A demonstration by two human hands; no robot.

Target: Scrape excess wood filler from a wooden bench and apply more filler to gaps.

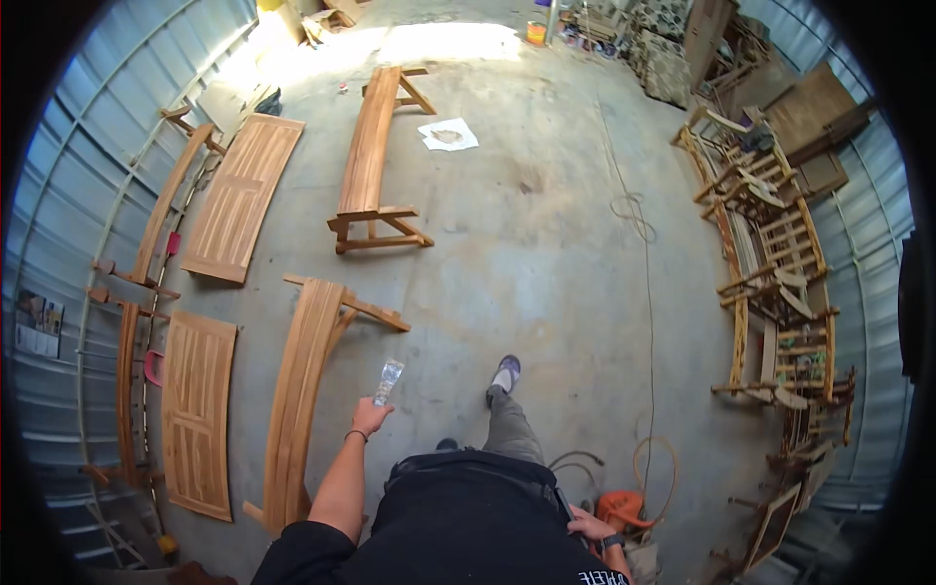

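Note:
My left hand [370,416] is closed around the lower end of a clear, shiny object [389,380] that looks like crumpled plastic; its kind is unclear. It is held upright above the floor, just right of a long wooden bench [304,375]. At my right hip, my right hand [589,525] has its fingers curled against a narrow dark thing [563,503] at my side. What that thing is cannot be made out. An orange object [624,507] lies on the floor beyond that hand. My right foot [504,376] is stepped forward.
Another wooden bench [366,156] stands ahead, beside a white sheet [463,130]. Two panelled wooden tabletops [249,190] and more benches line the left wall. Several unfinished wooden chair frames [780,253] stand along the right wall. A cable [647,322] runs across the floor.

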